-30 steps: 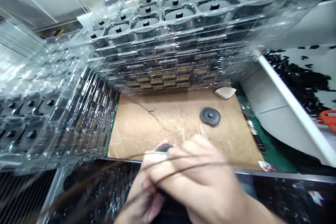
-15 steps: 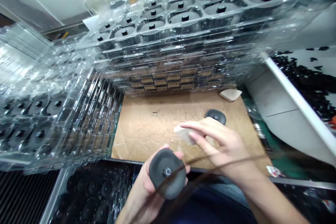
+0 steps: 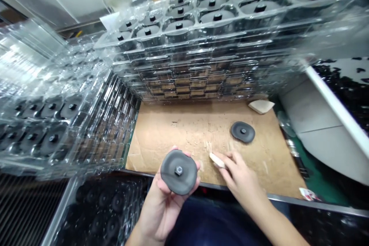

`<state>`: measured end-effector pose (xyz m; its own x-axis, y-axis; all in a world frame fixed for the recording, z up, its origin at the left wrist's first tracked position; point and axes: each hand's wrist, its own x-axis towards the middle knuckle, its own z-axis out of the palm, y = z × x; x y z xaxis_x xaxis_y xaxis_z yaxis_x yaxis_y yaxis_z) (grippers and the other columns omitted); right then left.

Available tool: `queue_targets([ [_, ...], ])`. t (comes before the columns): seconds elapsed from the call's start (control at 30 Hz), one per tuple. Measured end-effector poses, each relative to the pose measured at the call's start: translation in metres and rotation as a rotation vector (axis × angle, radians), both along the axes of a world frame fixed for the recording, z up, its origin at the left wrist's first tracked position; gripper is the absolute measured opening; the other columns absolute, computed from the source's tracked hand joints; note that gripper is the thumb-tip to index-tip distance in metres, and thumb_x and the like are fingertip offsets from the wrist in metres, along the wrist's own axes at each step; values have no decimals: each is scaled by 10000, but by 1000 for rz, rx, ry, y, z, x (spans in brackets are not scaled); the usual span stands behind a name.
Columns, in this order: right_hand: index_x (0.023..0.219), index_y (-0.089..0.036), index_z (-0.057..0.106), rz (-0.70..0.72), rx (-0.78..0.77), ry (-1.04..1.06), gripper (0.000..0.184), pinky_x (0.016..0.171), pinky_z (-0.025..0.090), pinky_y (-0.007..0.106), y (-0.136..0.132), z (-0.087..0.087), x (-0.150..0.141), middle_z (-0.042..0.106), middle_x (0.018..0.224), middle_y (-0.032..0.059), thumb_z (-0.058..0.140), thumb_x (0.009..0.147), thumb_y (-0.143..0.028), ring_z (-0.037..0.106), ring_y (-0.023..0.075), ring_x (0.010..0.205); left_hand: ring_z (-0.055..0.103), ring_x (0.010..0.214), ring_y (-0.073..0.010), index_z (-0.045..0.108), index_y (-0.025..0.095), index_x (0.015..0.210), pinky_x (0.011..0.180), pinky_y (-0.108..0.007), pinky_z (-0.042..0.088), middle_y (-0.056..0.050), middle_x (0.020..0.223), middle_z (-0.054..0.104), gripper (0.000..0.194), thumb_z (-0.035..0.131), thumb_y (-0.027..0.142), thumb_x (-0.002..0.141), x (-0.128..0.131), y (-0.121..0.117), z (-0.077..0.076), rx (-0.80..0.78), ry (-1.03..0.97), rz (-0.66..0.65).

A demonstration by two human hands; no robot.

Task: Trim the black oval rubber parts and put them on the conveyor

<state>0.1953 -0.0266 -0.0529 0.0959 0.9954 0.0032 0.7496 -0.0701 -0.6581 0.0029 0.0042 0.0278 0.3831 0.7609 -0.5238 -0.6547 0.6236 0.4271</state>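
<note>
Disc (image 3: 179, 172), dark grey, sits gripped in the left hand (image 3: 165, 207); the right hand (image 3: 240, 175) pinches a white pad (image 3: 217, 160).

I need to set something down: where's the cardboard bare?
Widest: the left part of the cardboard, between the left tray stack, back tray stack and the dark disc in the left hand. Smaller: front right, between the right hand and the cardboard's right edge. Crowded: from white piece back past loose disc to pale wedge.

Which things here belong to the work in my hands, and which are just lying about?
Likely in use:
dark disc, left hand
white piece, right hand
second disc on cardboard
stacked clear trays

Probably lying about:
pale wedge
printed scrap
</note>
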Motion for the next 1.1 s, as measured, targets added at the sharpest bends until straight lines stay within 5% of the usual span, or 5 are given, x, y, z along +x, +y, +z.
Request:
queue_targets([
  [0.2,1041,-215,550,108,259,220,197,654,531,217,2,78,-20,676,909,18,479,857,-210,655,148,756,637,935,-221,674,289,965,796,-273,522,-15,985,699,483,811,276,502,10,-3,3,77,77,84],
  [0.3,1036,-195,562,302,355,230,239,684,522,236,2,99,-35,685,867,24,459,838,-109,652,146,750,644,927,-223,683,289,937,799,-264,519,-8,951,718,473,808,168,497,14,-6,3,78,153,136],
  [0.43,988,-160,574,347,337,223,200,632,521,256,3,101,-42,672,811,36,455,839,-101,637,145,688,648,912,-218,687,271,927,782,-235,524,-4,951,720,531,811,96,441,12,-9,3,58,249,172],
  [0.63,968,-219,578,325,214,306,189,680,527,202,1,101,-39,686,864,-13,476,839,-126,653,117,741,636,959,-239,665,272,991,825,-265,517,-23,1014,707,575,836,255,442,8,-12,0,115,169,160],
  [1.1,982,-174,582,324,324,273,202,701,522,221,7,101,-41,688,858,17,474,827,-103,654,129,768,628,976,-225,663,282,1002,827,-252,514,-11,1031,703,525,811,218,502,5,-11,5,111,150,127],
])
